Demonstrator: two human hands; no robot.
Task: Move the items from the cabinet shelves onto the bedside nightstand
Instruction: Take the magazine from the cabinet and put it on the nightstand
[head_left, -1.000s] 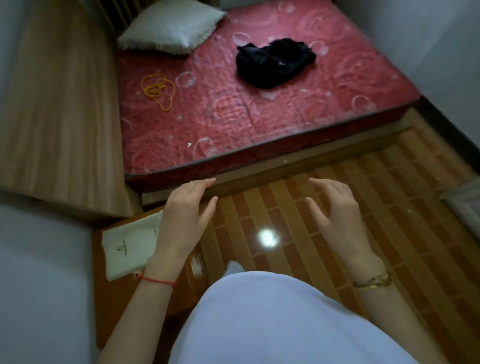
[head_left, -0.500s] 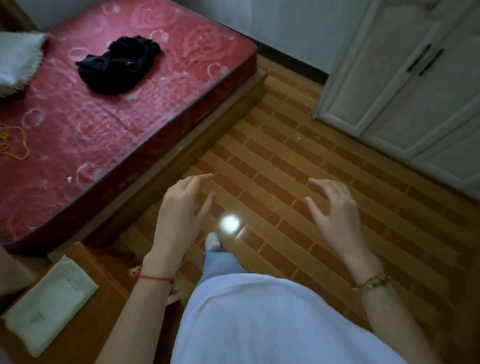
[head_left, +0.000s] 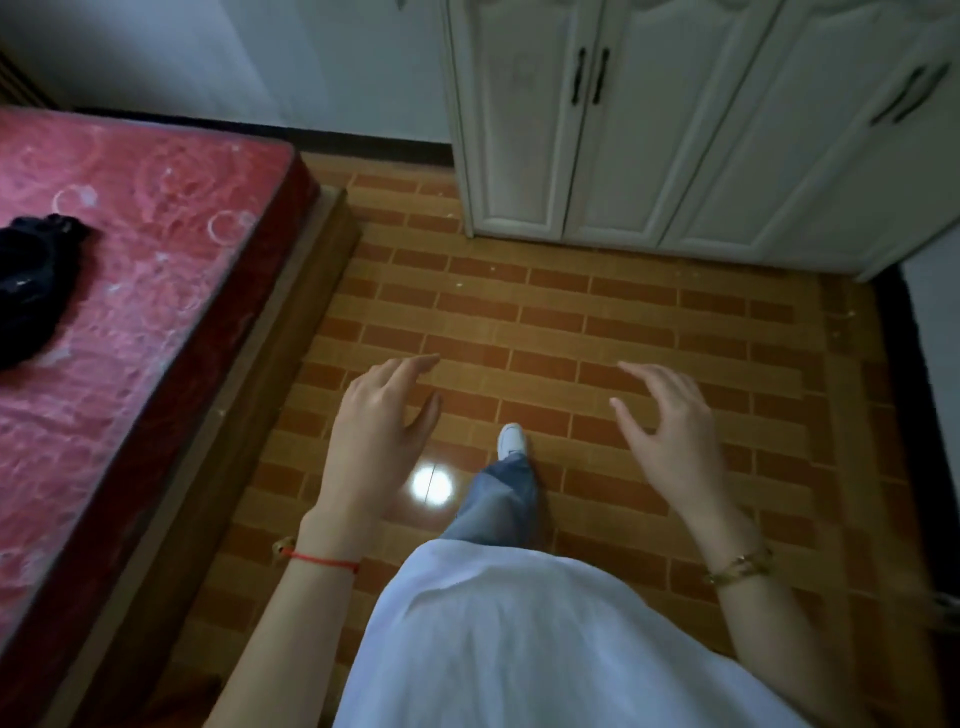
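Your empty hands hovered, the cabinet at one o'clock.

Your left hand (head_left: 374, 436) and right hand (head_left: 670, 431) held nothing, fingers loosely spread, palms down, pointing twelve. The white cabinet (head_left: 675, 135) stood upright, doors closed; the red mattress (head_left: 130, 249) lay at nine.

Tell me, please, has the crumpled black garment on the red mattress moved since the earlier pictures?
No: the crumpled black garment lies on the same white-ringed patch of the red mattress; only the camera turned.
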